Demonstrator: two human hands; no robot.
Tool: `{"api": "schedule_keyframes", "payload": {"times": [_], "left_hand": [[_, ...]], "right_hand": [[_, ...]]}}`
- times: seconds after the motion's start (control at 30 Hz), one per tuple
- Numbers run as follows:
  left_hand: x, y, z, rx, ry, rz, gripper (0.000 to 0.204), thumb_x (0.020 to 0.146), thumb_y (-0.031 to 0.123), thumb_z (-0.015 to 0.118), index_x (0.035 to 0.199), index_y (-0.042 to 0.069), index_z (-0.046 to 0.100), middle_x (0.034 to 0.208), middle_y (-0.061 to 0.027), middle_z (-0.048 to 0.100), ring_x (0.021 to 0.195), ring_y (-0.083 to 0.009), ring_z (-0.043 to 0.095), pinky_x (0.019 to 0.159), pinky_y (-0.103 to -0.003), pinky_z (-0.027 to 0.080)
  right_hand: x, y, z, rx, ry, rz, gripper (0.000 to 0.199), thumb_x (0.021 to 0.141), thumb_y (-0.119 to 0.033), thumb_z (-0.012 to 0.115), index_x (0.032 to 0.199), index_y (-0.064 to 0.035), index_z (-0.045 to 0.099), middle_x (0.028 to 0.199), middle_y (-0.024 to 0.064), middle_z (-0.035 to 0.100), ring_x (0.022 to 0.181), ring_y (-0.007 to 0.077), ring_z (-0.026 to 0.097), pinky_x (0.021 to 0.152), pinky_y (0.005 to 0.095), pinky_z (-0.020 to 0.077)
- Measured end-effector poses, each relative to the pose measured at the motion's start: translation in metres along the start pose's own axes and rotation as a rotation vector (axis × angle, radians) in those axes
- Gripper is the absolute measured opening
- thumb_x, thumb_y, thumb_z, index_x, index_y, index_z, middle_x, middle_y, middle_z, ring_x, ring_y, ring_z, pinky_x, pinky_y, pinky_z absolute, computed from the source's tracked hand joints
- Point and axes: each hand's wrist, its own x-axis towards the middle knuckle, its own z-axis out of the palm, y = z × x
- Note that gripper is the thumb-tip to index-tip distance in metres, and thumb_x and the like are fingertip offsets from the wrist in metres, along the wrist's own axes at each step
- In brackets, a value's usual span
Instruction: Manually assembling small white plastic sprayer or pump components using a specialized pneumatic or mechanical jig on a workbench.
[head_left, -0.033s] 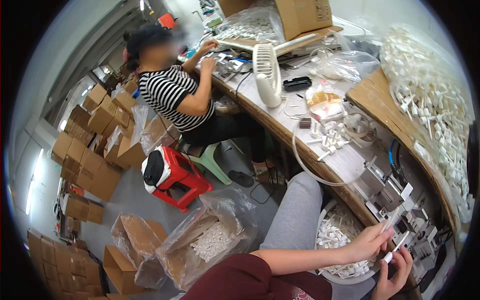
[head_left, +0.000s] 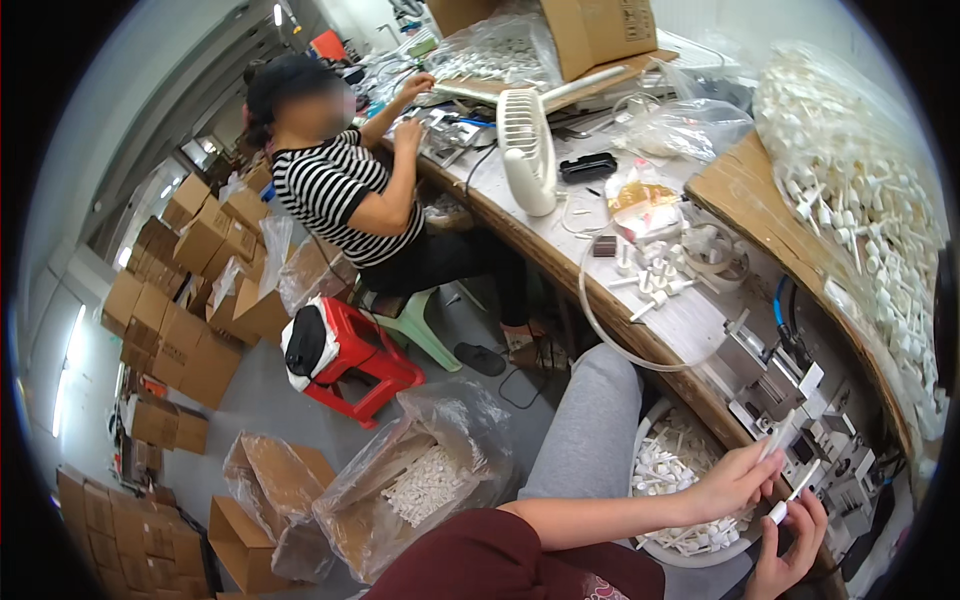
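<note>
My left hand [head_left: 735,483] is closed on a slim white plastic stick [head_left: 783,428] that points up toward the metal fixture. Just to its right, my right hand [head_left: 792,545] pinches a white plastic wand [head_left: 779,512], whose thicker cap end sits at the fingertips while its thin stem rises beyond them. Both hands are at the bench edge, close to a metal fixture [head_left: 845,470] with blocks and clamps. Below my left forearm, a white tub [head_left: 690,562] holds many similar white pieces.
Loose white parts [head_left: 660,275] and a white fan [head_left: 527,150] stand on the bench [head_left: 690,325]. A cardboard sheet [head_left: 745,180] bears a large bag of white pieces [head_left: 850,150]. A co-worker [head_left: 345,200] sits at the far left, near a red stool [head_left: 350,360] and a plastic-lined box [head_left: 425,480].
The view has shifted slightly, so the surroundings sit a little differently. Both hands keep their hold and nearly the same place.
</note>
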Motion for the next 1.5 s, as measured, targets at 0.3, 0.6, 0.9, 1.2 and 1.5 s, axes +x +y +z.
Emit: {"api": "schedule_keyframes", "payload": {"times": [0.3,0.6,0.9,1.2,1.5], "left_hand": [[0.008,-0.003,-0.005,0.127,-0.013,0.138,0.023,0.107,0.026,0.045,0.111,0.006,0.055,0.084,0.0030,0.050,0.071,-0.0036,0.046,0.060,-0.020,0.039],[0.001,0.013,-0.009,-0.172,-0.088,-0.029,0.046,0.108,0.046,0.030,0.120,0.008,0.053,0.083,0.0033,0.041,0.070,-0.0043,0.037,0.056,-0.018,0.033],[0.001,0.011,0.000,-0.027,0.071,0.121,0.020,0.109,0.023,0.041,0.117,0.006,0.046,0.083,0.0016,0.047,0.064,-0.0038,0.041,0.056,-0.018,0.036],[-0.006,0.022,0.000,-0.093,-0.017,0.063,0.020,0.109,0.023,0.040,0.118,0.005,0.043,0.071,0.0001,0.048,0.056,-0.0055,0.051,0.047,-0.020,0.041],[-0.008,0.023,-0.006,-0.073,0.037,0.091,0.032,0.107,0.017,0.040,0.136,0.003,0.040,0.088,-0.0040,0.050,0.074,-0.0092,0.051,0.060,-0.024,0.046]], "right_hand": [[-0.003,0.019,0.008,-0.118,0.030,0.033,0.026,0.079,-0.001,0.075,0.103,0.0006,0.066,0.120,0.0142,0.062,0.094,0.0234,0.062,0.075,0.0308,0.0513],[-0.007,0.019,0.004,-0.087,0.011,0.165,0.029,0.077,0.001,0.074,0.104,0.0004,0.064,0.122,0.0162,0.061,0.113,0.0297,0.058,0.101,0.0386,0.0415],[-0.001,0.021,0.001,-0.099,0.011,0.161,0.030,0.075,0.002,0.074,0.104,0.0012,0.065,0.122,0.0172,0.061,0.113,0.0313,0.059,0.100,0.0398,0.0429],[0.010,0.020,0.005,-0.103,0.003,0.141,0.032,0.075,0.004,0.074,0.106,0.0015,0.065,0.123,0.0167,0.061,0.113,0.0312,0.059,0.098,0.0393,0.0454],[0.012,0.016,0.010,-0.124,0.032,0.148,0.031,0.074,0.003,0.077,0.103,0.0007,0.068,0.116,0.0168,0.065,0.106,0.0322,0.063,0.092,0.0385,0.0496]]}}
